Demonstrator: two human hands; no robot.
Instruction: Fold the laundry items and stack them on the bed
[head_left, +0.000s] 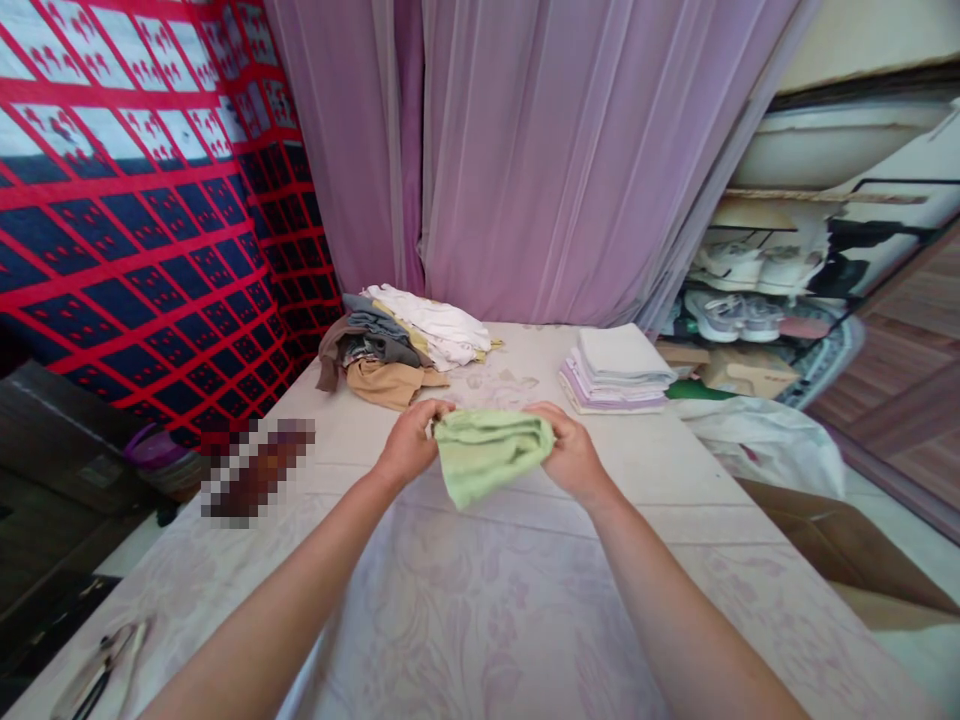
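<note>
A light green cloth (491, 455), gathered in folds, hangs in the air between my two hands over the bed. My left hand (412, 440) grips its upper left corner, fingers closed on the fabric. At the right edge, my right hand (571, 452) pinches the cloth the same way. Beyond my right hand lies a neat stack of folded cloths (615, 370), white, grey and lilac. Past my left hand is a loose heap of clothes (405, 345) in white, grey, brown and tan.
A pale flowered sheet (480, 600) covers the bed. Lilac curtains (540, 160) hang behind it. On the right are shelves with shoes (739, 315) and an open cardboard box (847, 540). Glasses or a cord-like item (109, 660) lies at the near left, with a blurred-out patch (259, 475) above.
</note>
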